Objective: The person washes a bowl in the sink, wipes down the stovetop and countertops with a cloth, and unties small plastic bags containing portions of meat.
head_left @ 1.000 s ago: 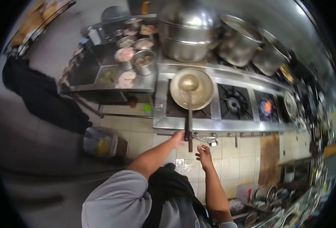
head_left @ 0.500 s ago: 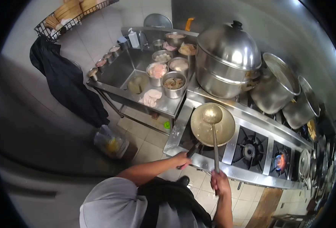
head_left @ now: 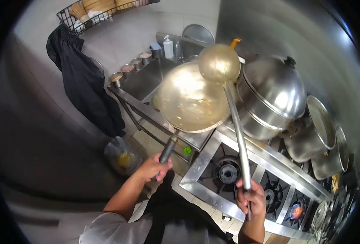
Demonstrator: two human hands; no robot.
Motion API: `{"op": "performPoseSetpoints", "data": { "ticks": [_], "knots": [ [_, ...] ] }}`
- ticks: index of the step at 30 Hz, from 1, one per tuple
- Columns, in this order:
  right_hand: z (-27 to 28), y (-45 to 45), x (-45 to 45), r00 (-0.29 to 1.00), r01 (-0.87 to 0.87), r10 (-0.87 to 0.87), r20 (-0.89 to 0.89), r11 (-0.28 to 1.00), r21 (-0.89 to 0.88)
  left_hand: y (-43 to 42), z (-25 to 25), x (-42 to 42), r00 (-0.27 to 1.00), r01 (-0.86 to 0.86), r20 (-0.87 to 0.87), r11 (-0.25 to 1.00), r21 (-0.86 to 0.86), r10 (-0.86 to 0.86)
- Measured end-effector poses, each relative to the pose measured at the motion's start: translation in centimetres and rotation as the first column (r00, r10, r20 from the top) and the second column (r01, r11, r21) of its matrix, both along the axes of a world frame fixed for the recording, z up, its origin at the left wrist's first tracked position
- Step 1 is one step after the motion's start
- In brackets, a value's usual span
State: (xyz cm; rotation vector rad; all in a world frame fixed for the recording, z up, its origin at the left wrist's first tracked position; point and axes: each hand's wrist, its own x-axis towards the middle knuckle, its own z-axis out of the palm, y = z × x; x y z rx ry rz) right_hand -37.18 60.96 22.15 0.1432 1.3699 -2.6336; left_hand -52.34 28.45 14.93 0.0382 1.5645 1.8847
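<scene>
My left hand [head_left: 156,166] is wrapped round the black handle of a wok [head_left: 190,101]. The wok is lifted off the stove and tilted, its inside facing me, with small pale bits of food smeared by motion. In my right hand [head_left: 251,198] is the long handle of a ladle [head_left: 219,64]. The ladle's round bowl overlaps the wok's far right rim in the view; whether they touch I cannot tell. Below the wok's right side sits a bare gas burner [head_left: 228,174]. Most of the metal food containers on the sink counter are hidden behind the wok.
A lidded steamer pot [head_left: 273,97] and two large tilted pots [head_left: 304,140] stand behind the burners. A flame [head_left: 297,211] burns at the far right. The sink [head_left: 141,81] is at the left, with several small tins along its edge. A plastic bag [head_left: 121,156] sits below.
The wok has been raised from the left burner and swung up and left over the sink counter. The ladle has risen with it. Both hands keep their hold, and the view has shifted.
</scene>
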Motion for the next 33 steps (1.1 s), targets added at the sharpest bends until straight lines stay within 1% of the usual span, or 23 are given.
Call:
{"op": "performPoseSetpoints", "data": {
  "ticks": [1, 2, 3, 5, 6, 8, 9, 11, 13, 14, 16, 18, 20, 21, 22, 24, 25, 26, 27, 28, 29, 31, 33],
  "knots": [
    [0.7, -1.2, -3.2, 0.999, 0.002, 0.003, -0.039, 0.992, 0.130, -0.8, -0.5, -2.3, 0.995, -0.087, -0.043, 0.996, -0.027, 0.085],
    [1.3, -2.5, -6.6, 0.999, -0.014, 0.022, -0.046, 0.984, 0.175, -1.9, -0.8, -4.8, 0.989, -0.110, -0.107, 0.991, -0.074, 0.102],
    [1.8, -3.9, -10.2, 0.998, -0.028, 0.040, -0.050, 0.975, 0.219, -2.9, -0.8, -7.3, 0.980, -0.177, -0.103, 0.981, -0.081, 0.169],
    [2.3, -7.3, -17.6, 0.997, -0.062, 0.070, -0.011, 0.940, 0.334, -5.7, -1.9, -13.0, 0.969, -0.240, -0.114, 0.946, -0.216, 0.219],
    [1.8, -9.2, -21.4, 0.998, -0.053, 0.057, 0.000, 0.928, 0.368, -7.2, -2.7, -15.7, 0.970, -0.238, -0.110, 0.948, -0.210, 0.219],
    [-0.7, -13.2, -29.4, 0.999, -0.030, 0.036, -0.006, 0.888, 0.460, -9.9, -4.7, -20.5, 0.965, -0.261, -0.113, 0.909, -0.325, 0.237],
    [-2.3, -15.1, -33.5, 0.999, -0.017, 0.033, -0.022, 0.857, 0.515, -11.1, -5.8, -22.6, 0.967, -0.254, -0.105, 0.910, -0.328, 0.232],
    [-5.2, -18.6, -41.4, 0.998, -0.057, 0.059, 0.021, 0.698, 0.714, -13.4, -7.6, -26.4, 0.975, -0.216, -0.048, 0.881, -0.421, 0.216],
    [-9.1, -21.2, -48.8, 0.988, -0.121, 0.147, 0.040, 0.596, 0.794, -15.0, -8.9, -29.3, 0.982, -0.175, -0.016, 0.884, -0.434, 0.186],
    [-11.4, -22.1, -52.3, 0.980, -0.066, 0.199, -0.030, 0.461, 0.885, -15.5, -10.0, -30.4, 0.982, -0.165, 0.005, 0.872, -0.461, 0.188],
    [-19.9, -23.1, -60.4, 0.978, 0.022, 0.189, -0.084, 0.309, 0.951, -16.4, -10.9, -31.9, 0.980, -0.146, 0.045, 0.858, -0.493, 0.193],
    [-23.0, -23.7, -64.4, 0.992, 0.028, 0.111, -0.064, 0.303, 0.952, -16.0, -10.1, -33.1, 0.973, -0.184, 0.048, 0.884, -0.431, 0.226],
    [-18.7, -23.8, -64.5, 0.997, -0.002, 0.067, -0.028, 0.415, 0.910, -16.2, -10.1, -34.7, 0.978, -0.154, 0.062, 0.897, -0.414, 0.197],
    [-21.6, -24.4, -64.7, 0.997, -0.008, 0.068, -0.022, 0.416, 0.909, -16.4, -10.1, -35.4, 0.984, -0.133, 0.061, 0.912, -0.389, 0.169],
    [-26.9, -24.9, -64.2, 0.907, 0.408, 0.063, -0.416, 0.106, 0.907, -16.5, -10.2, -36.1, 0.984, -0.130, 0.064, 0.912, -0.389, 0.168],
    [-30.7, -25.6, -60.8, 0.813, 0.581, 0.103, -0.572, -0.098, 0.808, -16.3, -10.7, -38.0, 0.981, -0.120, 0.088, 0.895, -0.430, 0.173],
    [-27.7, -25.6, -59.4, 0.932, 0.361, -0.014, -0.363, 0.132, 0.923, -16.1, -10.9, -39.1, 0.982, -0.118, 0.083, 0.899, -0.422, 0.168],
    [-24.1, -25.8, -57.9, 0.986, 0.149, -0.123, -0.114, 0.336, 0.930, -15.8, -11.4, -40.2, 0.989, -0.077, 0.080, 0.887, -0.456, 0.128],
    [-17.7, -25.9, -56.1, 0.961, -0.045, -0.180, 0.208, 0.643, 0.764, -15.4, -12.0, -41.2, 0.993, -0.039, 0.078, 0.871, -0.489, 0.088],
    [-17.8, -25.4, -56.3, 0.962, -0.038, -0.185, 0.201, 0.637, 0.770, -15.1, -13.3, -42.0, 0.994, -0.039, 0.072, 0.875, -0.482, 0.084],
    [-18.3, -24.6, -56.3, 0.997, 0.076, -0.055, -0.058, 0.421, 0.904, -14.6, -14.9, -43.0, 0.991, -0.058, 0.077, 0.875, -0.480, 0.108],
    [-19.3, -22.8, -57.7, 0.955, 0.243, 0.123, -0.269, 0.192, 0.951, -13.3, -14.9, -44.0, 0.990, -0.062, 0.085, 0.877, -0.476, 0.116],
    [-19.2, -21.1, -60.8, 0.908, 0.297, 0.245, -0.340, 0.194, 0.935, -11.8, -13.6, -44.3, 0.986, 0.000, 0.147, 0.872, -0.490, 0.083]
  ]
}}
